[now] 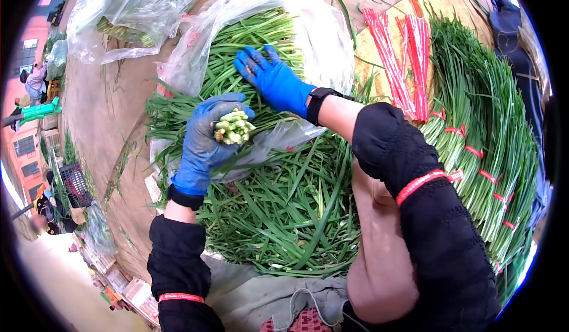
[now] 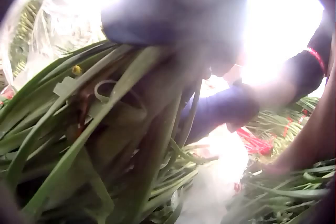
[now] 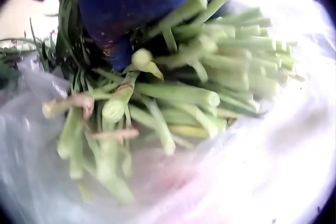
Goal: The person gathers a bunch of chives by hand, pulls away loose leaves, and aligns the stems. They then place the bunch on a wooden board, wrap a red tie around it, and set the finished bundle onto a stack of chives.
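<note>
In the head view my gloved left hand grips a bundle of green stalks, its pale cut ends pointing up between thumb and fingers. My gloved right hand lies with fingers spread on a pile of stalks inside a clear plastic bag. The right wrist view shows the blue glove against the pile, whose cut stalk ends face the plastic. Long leaves hang below the left glove in the left wrist view.
Loose leaves are heaped in front of the body. Tied green bundles line the right side, beside red-and-white strips on a yellow sack. Another plastic bag lies at upper left; a dark crate stands far left.
</note>
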Demonstrator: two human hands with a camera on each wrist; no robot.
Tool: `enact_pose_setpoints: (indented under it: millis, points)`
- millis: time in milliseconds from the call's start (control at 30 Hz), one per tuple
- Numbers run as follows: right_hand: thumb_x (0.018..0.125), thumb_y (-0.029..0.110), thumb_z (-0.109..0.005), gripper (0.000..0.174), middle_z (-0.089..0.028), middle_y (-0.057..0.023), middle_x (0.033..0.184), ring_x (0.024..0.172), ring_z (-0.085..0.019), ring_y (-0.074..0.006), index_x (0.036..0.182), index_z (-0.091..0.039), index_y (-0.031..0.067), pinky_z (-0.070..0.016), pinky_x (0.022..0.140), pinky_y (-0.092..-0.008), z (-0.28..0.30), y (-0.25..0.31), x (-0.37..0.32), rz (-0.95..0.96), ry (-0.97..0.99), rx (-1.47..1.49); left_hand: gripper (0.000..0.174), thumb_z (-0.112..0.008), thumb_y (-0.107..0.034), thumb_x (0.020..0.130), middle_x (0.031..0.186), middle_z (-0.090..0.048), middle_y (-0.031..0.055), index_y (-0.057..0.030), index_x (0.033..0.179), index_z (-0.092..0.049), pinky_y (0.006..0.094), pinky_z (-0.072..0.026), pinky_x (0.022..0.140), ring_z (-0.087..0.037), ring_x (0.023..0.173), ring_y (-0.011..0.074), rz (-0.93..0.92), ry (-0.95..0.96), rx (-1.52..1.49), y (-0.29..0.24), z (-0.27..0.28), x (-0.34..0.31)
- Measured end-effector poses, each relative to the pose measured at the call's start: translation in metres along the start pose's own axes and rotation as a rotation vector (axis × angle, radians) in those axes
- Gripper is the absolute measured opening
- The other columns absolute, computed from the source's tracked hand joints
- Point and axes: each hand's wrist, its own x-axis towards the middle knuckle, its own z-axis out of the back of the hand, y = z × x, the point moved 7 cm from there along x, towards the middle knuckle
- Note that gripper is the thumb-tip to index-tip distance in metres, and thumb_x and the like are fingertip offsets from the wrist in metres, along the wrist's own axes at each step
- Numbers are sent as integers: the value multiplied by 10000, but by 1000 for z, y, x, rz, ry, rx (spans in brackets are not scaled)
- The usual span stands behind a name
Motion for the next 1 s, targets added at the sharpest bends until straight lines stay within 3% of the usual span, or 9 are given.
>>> enact_pose_setpoints:
  millis: [67,233,300,467,600,733,800,900,1000]
  points:
    - [777,247,-567,744,-262,-152,1471,1370,-218,-333,1417,-254,34,-191,1065,-574,-16,-3,0,-15,-20,-51,296,-723,-64,697,1100,-602,107,-102,968,-612,365,-497,856,-612,968,220,207,-109,-223,-4,13,-5]
    - [792,190,-536,720,-246,-147,1472,1368,-217,-325,1425,-229,38,-190,1052,-592,-18,-6,-7,-20,105,4,345,-674,-53,764,1228,-501,184,-99,1074,-531,385,-422,977,-509,1144,219,-65,-233,-122,-66,91,-49]
    - [782,172,-547,755,-232,-147,1481,1372,-224,-309,1435,-193,34,-205,1060,-556,-21,-6,-5,-32,105,1,358,-585,-142,853,1276,-473,199,-136,1200,-498,419,-390,1007,-443,1215,225,76,-448,-76,-105,145,-90]
    - [771,170,-564,826,-184,-146,1500,1389,-175,-311,1454,-115,50,-163,1075,-556,-20,-4,-4,-59,206,23,479,-383,-249,965,1360,-413,190,-5,1373,-324,426,-403,998,-453,1212,282,242,-1202,-106,-217,308,-240]
    - [708,364,-648,938,-179,-153,1500,1393,-151,-310,1449,-157,63,-164,1091,-535,16,-4,2,-35,347,129,484,-396,-245,958,1362,-412,186,25,1355,-336,416,-391,1013,-479,1187,285,118,-1270,56,-277,341,-294]
    - [767,408,-639,782,-362,-200,1398,1308,-334,-334,1387,-329,47,-257,1076,-430,120,-14,14,-63,-55,425,473,-375,-250,961,1372,-405,181,22,1347,-355,419,-359,1041,-468,1200,280,34,-1401,61,-320,331,-347]
    - [808,403,-625,665,-468,-187,1320,1226,-450,-301,1330,-430,41,-332,1032,-365,212,-12,26,-95,-204,774,471,-327,-284,975,1367,-430,159,9,1339,-386,432,-323,1059,-438,1232,277,95,-1383,366,-328,302,-354]
    - [881,238,-604,491,-522,-80,1285,1190,-463,-155,1310,-468,43,-330,1030,-282,372,25,31,90,-339,1527,367,-471,-270,926,1132,-595,162,-14,1179,-541,383,-443,943,-570,1027,246,-136,-1591,-471,-315,267,-348]
    - [884,230,-601,447,-539,-75,1250,1155,-484,-139,1276,-504,39,-360,995,-275,542,92,-11,430,-351,1319,305,-511,-276,903,1059,-612,144,-52,1097,-585,422,-441,938,-568,1009,258,-389,-1291,-992,-329,218,-313]
